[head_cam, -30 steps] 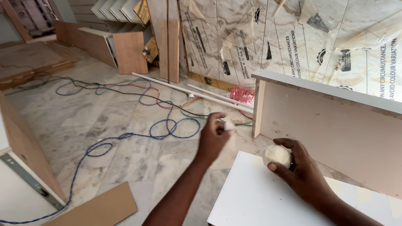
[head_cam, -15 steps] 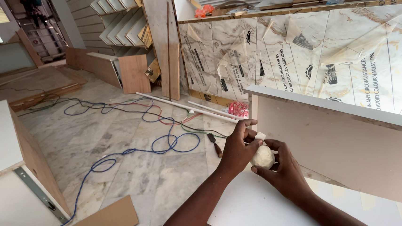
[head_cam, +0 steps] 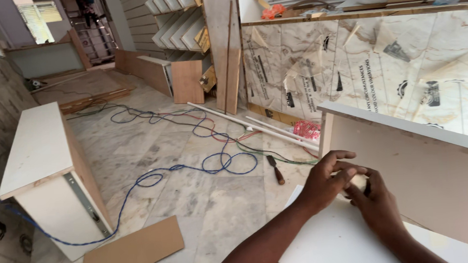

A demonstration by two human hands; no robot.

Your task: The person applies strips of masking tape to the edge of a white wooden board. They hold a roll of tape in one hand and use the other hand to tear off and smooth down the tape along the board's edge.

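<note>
hands (head_cam: pixel 347 186) together, clasping pale lump (head_cam: pixel 360 181) | over white board (head_cam: pixel 335 240) | upright panel (head_cam: pixel 429 173) just behind

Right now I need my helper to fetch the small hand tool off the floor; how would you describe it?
Find the long white pipes on the marble floor. Beside their near end, by the blue cable loops, lies the tool: short, dark metal, reddish-brown handle, the only handled thing there.

Both hands' grip hides most of the pale lump (head_cam: pixel 360 181).
</note>
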